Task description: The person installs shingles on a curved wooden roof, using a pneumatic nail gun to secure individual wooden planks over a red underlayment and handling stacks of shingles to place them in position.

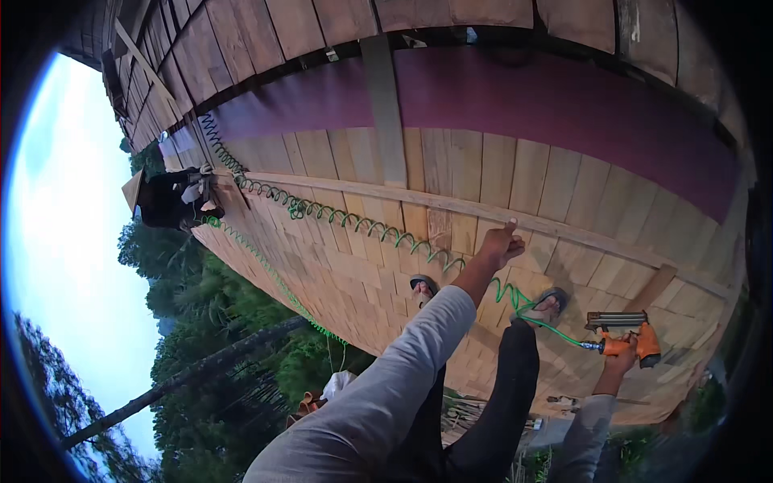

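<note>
Roof, pale wooden shingles (346, 282), laid in overlapping rows: carrying all items listed. Maroon sheet (523, 97), one: covering a long strip on the upper side, with darker, weathered boards (475, 12) bordering it beyond. Flat board (383, 105), one: crossing sheet and shingles. Wooden batten (459, 204), one, long and narrow: running lengthwise over the shingles. Short wood piece (651, 290), one: lying near the batten's right part. Green coiled hose (296, 209), one: trailing across the shingles. Sandalled feet (547, 306), two: standing below the batten.
</note>
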Action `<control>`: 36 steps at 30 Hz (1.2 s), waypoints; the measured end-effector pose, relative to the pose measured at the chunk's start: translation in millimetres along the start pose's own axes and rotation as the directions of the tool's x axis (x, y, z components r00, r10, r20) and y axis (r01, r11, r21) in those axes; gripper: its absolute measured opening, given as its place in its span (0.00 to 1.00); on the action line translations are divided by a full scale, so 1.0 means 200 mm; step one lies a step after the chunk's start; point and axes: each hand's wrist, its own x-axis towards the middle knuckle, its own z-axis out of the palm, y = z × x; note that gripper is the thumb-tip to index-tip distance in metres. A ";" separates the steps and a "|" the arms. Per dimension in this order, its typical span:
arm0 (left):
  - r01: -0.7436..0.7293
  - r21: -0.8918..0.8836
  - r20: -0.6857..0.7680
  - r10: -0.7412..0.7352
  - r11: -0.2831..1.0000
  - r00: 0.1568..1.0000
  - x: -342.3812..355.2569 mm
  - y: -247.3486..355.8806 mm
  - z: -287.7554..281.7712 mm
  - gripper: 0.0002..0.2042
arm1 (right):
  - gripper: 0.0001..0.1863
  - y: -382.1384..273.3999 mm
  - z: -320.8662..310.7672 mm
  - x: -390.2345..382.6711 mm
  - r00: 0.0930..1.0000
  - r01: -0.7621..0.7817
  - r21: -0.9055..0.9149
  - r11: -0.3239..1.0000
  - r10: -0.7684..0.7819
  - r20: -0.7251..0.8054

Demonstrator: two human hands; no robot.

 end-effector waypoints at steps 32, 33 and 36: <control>-0.131 -0.987 -0.158 0.453 -0.091 0.877 -1.98 0.63 -1.88 0.58 | 0.11 -0.07 1.19 -3.41 0.621 -0.235 -0.500 0.834 0.524 0.582; -0.152 -0.973 -0.218 0.467 -0.175 0.857 -2.02 0.69 -1.99 0.56 | 0.11 -0.12 1.18 -3.39 0.633 -0.239 -0.504 0.830 0.527 0.567; -0.335 -0.942 -0.306 0.457 -0.020 0.835 -2.17 0.78 -2.30 0.43 | 0.11 -0.31 1.10 -3.19 0.701 -0.168 -0.497 0.851 0.458 0.547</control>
